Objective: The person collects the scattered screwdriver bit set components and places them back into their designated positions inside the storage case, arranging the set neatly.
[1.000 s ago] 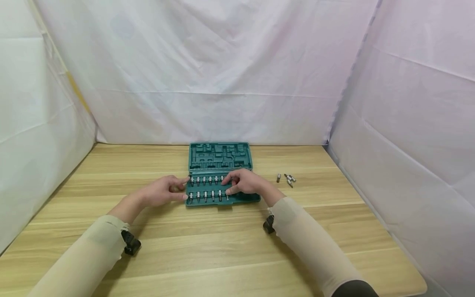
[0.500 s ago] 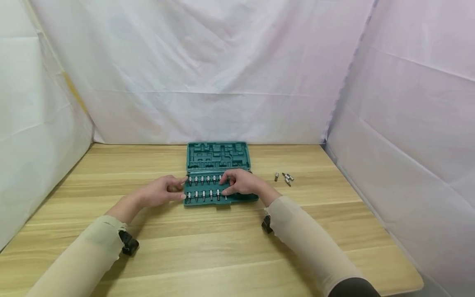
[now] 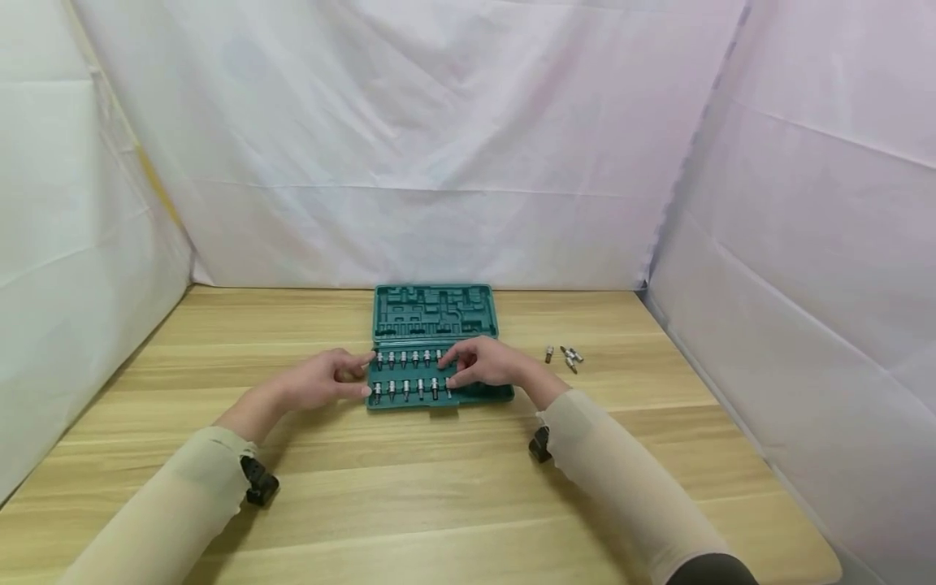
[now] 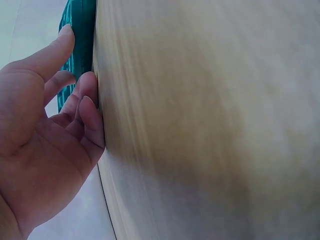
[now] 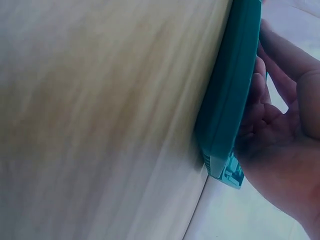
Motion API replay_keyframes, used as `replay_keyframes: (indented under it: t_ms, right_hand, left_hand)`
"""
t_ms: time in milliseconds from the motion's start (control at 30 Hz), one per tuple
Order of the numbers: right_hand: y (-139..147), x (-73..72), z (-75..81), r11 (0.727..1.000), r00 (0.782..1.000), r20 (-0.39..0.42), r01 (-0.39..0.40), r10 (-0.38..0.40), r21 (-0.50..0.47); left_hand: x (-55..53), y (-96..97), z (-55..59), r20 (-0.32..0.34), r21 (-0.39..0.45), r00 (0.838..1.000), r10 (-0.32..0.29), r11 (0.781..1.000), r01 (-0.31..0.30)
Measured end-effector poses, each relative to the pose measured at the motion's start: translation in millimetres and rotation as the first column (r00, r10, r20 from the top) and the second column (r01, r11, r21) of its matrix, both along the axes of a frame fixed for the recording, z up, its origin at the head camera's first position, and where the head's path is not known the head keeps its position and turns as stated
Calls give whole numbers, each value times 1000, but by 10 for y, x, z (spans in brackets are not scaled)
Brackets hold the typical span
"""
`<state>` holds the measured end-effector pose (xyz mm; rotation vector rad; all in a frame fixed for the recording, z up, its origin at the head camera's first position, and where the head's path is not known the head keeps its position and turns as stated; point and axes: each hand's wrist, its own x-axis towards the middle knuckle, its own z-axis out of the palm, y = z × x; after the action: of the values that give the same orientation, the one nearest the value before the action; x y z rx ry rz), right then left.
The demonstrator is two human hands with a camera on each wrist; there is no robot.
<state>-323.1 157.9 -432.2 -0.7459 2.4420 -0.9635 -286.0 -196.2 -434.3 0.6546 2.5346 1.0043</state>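
A green socket case (image 3: 409,404) lies unfolded on the table, with silver bit sockets (image 3: 420,388) standing in two rows in its near half. My left hand (image 3: 318,380) rests at the left end of the case, its index finger and thumb spread along the edge. In the left wrist view the thumb of the left hand (image 4: 45,130) touches the green side and the other fingers bend loosely. My right hand (image 3: 486,361) is over the rows, thumb at the last front-row bit socket (image 3: 449,388) and index finger by the back row. The palm hides the right part of the tray.
Several loose bit sockets (image 3: 573,357) lie on the wooden table (image 3: 409,487) right of the case. The moulded lid (image 3: 435,313) leans open behind the tray. White cloth (image 3: 409,162) hangs at the back and both sides.
The view shifts slightly. Both hands keep nearly the same place on the case, and the loose bit sockets lie as before.
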Motion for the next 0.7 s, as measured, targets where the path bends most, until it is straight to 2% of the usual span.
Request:
replay_keyframes:
  t_ms: [200,333,500,700]
  right_hand:
    - [118,28,62,999,999,-12,-42,42,-30]
    - [276,59,127,997,999,8,-36,37,-63]
    - [612,83,221,995,999,-8,34,-35,-99]
    - [1108,40,256,984,989,-51,131,-138,-122]
  left_hand:
    - [9,1,6,4,11,1000,-9,1000,9]
    - [11,-8,2,6,8,1000,-8,1000,8]
    - [-3,-4,-8,3,9,1000,-6,1000,6]
    - [-14,-10,-18,2,-4,1000,5,1000,-5]
